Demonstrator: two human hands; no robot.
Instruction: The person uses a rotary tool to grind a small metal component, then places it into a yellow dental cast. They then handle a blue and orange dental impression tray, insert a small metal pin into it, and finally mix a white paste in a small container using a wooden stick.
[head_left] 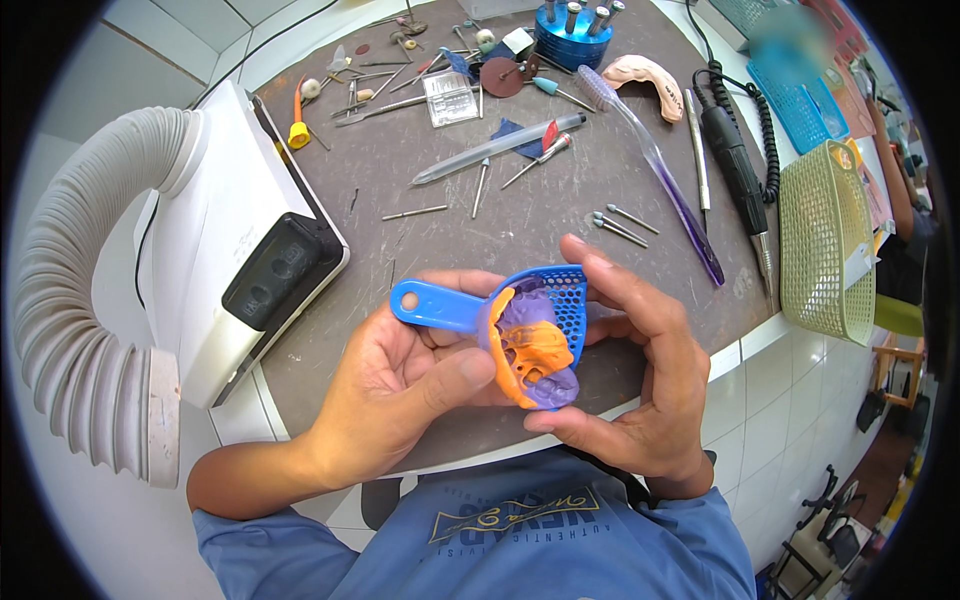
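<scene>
A blue dental impression tray (440,306) is held up above the near edge of the bench, its holed handle pointing left. Purple and orange impression material (537,347) fills it, leaving part of the perforated blue wall bare on the right. My left hand (400,385) grips the tray from the left, thumb against the near side and fingers behind it. On the other side, my right hand (650,375) curls round the tray, its thumb at the lower edge and fingers by the perforated wall. Some fingertips are hidden behind the tray.
A white machine (215,235) with a ribbed hose (75,240) stands left. Burs and a pen (497,149) lie beyond my hands. To the right are a toothbrush (650,150), a pale dental arch model (648,78), a corded handpiece (735,165) and a green basket (825,250).
</scene>
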